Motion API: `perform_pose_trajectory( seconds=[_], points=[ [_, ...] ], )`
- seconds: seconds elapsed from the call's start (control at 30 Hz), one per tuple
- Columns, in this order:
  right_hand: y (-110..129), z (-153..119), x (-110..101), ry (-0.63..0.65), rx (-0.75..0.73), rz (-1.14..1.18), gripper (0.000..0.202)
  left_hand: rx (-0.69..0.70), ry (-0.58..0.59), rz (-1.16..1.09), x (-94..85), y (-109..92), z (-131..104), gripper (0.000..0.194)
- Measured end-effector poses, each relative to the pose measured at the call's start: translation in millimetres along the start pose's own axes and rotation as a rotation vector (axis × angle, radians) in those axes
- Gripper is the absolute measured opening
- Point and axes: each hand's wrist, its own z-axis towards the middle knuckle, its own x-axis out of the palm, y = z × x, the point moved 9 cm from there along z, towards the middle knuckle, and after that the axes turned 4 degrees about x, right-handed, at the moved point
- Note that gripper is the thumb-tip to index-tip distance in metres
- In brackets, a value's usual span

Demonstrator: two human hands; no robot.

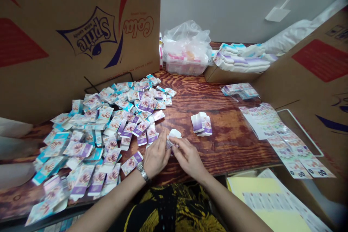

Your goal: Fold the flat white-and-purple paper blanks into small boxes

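My left hand (pixel 157 155) and my right hand (pixel 187 155) meet near the table's front edge, closed on one small carton (pixel 174 133). A white flap of it stands up between my fingertips; the rest is mostly hidden by the fingers. A watch sits on my left wrist. Just beyond my right hand lies a small stack of flat purple-and-white cartons (pixel 201 123). Left of my left hand spreads a big heap of small printed boxes (pixel 108 127), some with blue ends and some with purple. One purple box (pixel 132 163) lies close to my left wrist.
A large cardboard box (pixel 81 14) stands behind the heap, another (pixel 312 90) on the right. At the back are a bag-covered plastic tub (pixel 186 63) and a low box of flat cartons (pixel 233 75). Sticker sheets (pixel 285 141) lie right; yellow paper (pixel 255 188) sits lower right.
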Motion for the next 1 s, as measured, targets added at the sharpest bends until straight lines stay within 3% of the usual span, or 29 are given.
perform_pose_trajectory(
  seconds=[0.1,0.2,0.27,0.33,0.43,0.57,0.67,0.77,0.87,1.0],
  points=[
    [-40,4,-11,-0.063,0.136,-0.001,0.040,-0.054,0.009,0.170,-15.7,21,5,0.064],
    [-63,6,-7,-0.060,0.131,-0.304,0.038,-0.135,-0.058,0.341,-37.3,39,8,0.057],
    [-72,4,5,-0.015,0.119,-0.500,0.041,-0.110,-0.081,0.354,-39.9,36,8,0.055],
    [-77,2,15,-0.003,0.127,-0.619,0.043,-0.015,-0.047,0.286,-27.0,22,5,0.055],
    [-77,1,22,-0.037,0.126,-0.667,0.039,0.115,0.057,0.160,9.1,-2,-5,0.053],
    [-73,3,17,-0.118,0.137,-0.607,0.022,0.104,0.141,0.122,48.8,-11,-14,0.050],
    [-71,6,9,-0.183,0.174,-0.462,0.014,0.049,0.165,0.088,59.0,-8,-10,0.057],
    [-69,8,5,-0.198,0.213,-0.227,0.013,-0.014,0.123,0.055,51.7,-4,-5,0.065],
    [-59,9,6,-0.125,0.188,-0.012,0.014,-0.053,0.051,-0.009,37.9,-2,-1,0.061],
    [-33,4,-10,-0.161,0.071,-0.008,0.021,-0.137,0.005,-0.174,24.0,3,1,0.050]
  ],
)
